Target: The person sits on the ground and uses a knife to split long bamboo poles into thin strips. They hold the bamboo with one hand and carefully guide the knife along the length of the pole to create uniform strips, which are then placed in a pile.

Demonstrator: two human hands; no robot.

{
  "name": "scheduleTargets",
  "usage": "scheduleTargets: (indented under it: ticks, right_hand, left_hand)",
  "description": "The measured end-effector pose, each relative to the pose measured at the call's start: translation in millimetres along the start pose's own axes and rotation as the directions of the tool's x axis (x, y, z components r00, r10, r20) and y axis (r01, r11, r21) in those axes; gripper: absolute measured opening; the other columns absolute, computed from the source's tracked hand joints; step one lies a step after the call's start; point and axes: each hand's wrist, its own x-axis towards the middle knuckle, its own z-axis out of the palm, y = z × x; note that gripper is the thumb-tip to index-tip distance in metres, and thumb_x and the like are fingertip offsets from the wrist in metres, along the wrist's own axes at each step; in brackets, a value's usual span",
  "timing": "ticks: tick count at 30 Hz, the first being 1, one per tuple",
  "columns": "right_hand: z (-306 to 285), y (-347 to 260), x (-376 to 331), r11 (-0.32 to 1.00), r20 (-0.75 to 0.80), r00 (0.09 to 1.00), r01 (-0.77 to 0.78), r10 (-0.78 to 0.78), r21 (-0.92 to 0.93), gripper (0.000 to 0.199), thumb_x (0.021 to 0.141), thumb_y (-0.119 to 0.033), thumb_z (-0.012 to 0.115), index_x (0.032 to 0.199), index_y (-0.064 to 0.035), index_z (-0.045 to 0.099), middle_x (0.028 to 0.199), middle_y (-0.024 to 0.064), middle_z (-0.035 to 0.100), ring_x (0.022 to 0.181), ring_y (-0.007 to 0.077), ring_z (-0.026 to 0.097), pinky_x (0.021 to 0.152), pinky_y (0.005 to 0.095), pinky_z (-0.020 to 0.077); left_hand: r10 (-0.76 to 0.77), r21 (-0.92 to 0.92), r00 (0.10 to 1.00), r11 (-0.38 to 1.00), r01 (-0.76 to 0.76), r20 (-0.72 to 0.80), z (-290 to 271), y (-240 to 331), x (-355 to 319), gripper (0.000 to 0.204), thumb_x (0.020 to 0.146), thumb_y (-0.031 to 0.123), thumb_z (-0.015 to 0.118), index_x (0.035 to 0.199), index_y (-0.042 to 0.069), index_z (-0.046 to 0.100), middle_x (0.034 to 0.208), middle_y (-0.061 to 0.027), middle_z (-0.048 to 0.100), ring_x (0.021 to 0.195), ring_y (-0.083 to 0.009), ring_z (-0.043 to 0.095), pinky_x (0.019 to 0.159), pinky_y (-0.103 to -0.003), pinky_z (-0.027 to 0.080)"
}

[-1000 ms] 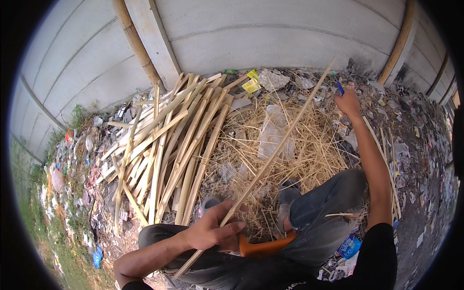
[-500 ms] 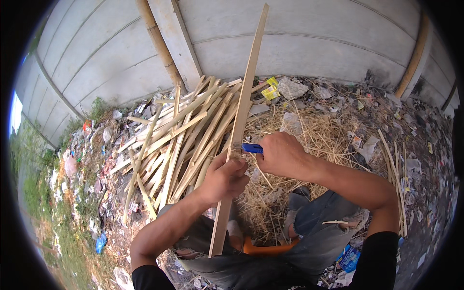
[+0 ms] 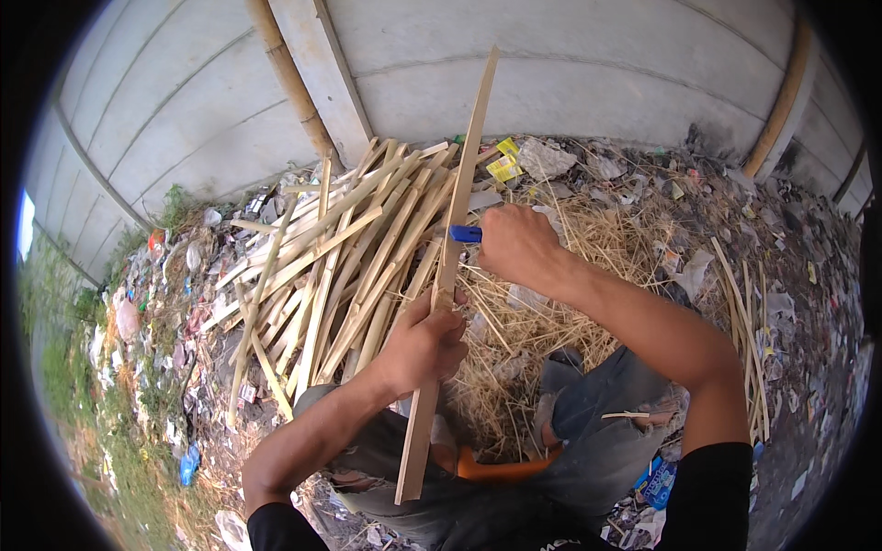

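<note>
A long bamboo slat [image 3: 470, 151] stands slanted in front of me, its far end pointing at the wall and its lower end between my knees. My left hand [image 3: 424, 347] is closed around it below the middle. In my right hand [image 3: 522, 246] is a blue utility knife [image 3: 466, 234], gripped in a closed fist. The knife's front end lies against the slat's right edge, above my left hand; its blade is too hidden to make out. Just left of the slat lies a heap of cut bamboo slats [image 3: 354, 243].
Thin shavings [image 3: 588, 285] cover the ground ahead and to the right. A few narrow strips [image 3: 746, 331] lie at the far right. Litter surrounds me, before a concrete wall [image 3: 570, 73] with bamboo poles [image 3: 292, 78]. Something orange [image 3: 505, 470] shows between my legs.
My right hand has moved the utility knife farther up the slat, away from my left hand. The slat's far tip sits lower in view. My left hand keeps its grip.
</note>
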Motion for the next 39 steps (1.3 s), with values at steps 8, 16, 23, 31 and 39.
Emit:
scheduleTargets:
  ticks: [8,16,23,31,39]
  right_hand:
    - [-23,103,21,0.931,0.037,0.934,-0.35,0.355,-0.101,0.028,0.08,-0.014,0.075,0.097,0.0081,0.071,0.101,0.0292,0.072,0.097,0.0449,0.073,0.083,0.0516,0.0591]
    - [-43,213,-1,0.721,-0.18,0.709,-0.693,0.682,0.0,0.031,0.085,-0.017,0.073,0.107,0.0051,0.072,0.113,0.027,0.072,0.108,0.0422,0.071,0.092,0.0501,0.0571]
    - [-50,326,-70,0.49,-0.299,0.483,-0.87,0.823,-0.055,0.034,0.085,-0.024,0.073,0.102,0.0047,0.072,0.12,0.0276,0.07,0.109,0.042,0.07,0.094,0.0496,0.0554]
    - [-52,343,-82,0.283,-0.201,0.269,-0.958,0.942,0.045,0.037,0.096,-0.028,0.065,0.123,-0.0024,0.069,0.126,0.0207,0.07,0.117,0.037,0.069,0.098,0.0484,0.0558]
    - [-52,388,-167,0.153,-0.406,0.093,-0.981,0.909,0.117,0.036,0.094,-0.026,0.066,0.122,-0.0041,0.072,0.128,0.019,0.071,0.119,0.0366,0.068,0.098,0.0486,0.0558]
  left_hand:
    - [-0.157,0.332,0.975,0.938,0.098,0.157,2,-17,-18,0.032,0.102,0.014,0.045,0.132,0.008,0.041,0.07,0.0005,0.045,0.05,-0.0108,0.043,0.045,-0.029,0.035]
    - [-0.278,0.398,0.923,0.904,0.158,0.266,2,-34,-43,0.033,0.104,0.009,0.046,0.136,0.01,0.041,0.068,0.0026,0.039,0.051,-0.0084,0.038,0.044,-0.026,0.032]
    - [-0.397,0.408,0.842,0.881,0.239,0.364,-20,-49,-54,0.041,0.097,0.0,0.049,0.137,0.01,0.042,0.079,-0.0003,0.046,0.055,-0.008,0.042,0.047,-0.024,0.035]
    - [-0.4,0.505,0.829,0.846,0.169,0.392,-17,-50,-46,0.039,0.099,0.004,0.051,0.137,0.009,0.042,0.081,0.0003,0.046,0.054,-0.0075,0.041,0.047,-0.023,0.035]
    - [-0.466,0.409,0.79,0.861,0.302,0.399,-68,-63,-77,0.033,0.101,0.007,0.057,0.132,0.01,0.047,0.084,-0.0015,0.051,0.057,-0.0079,0.044,0.05,-0.024,0.035]
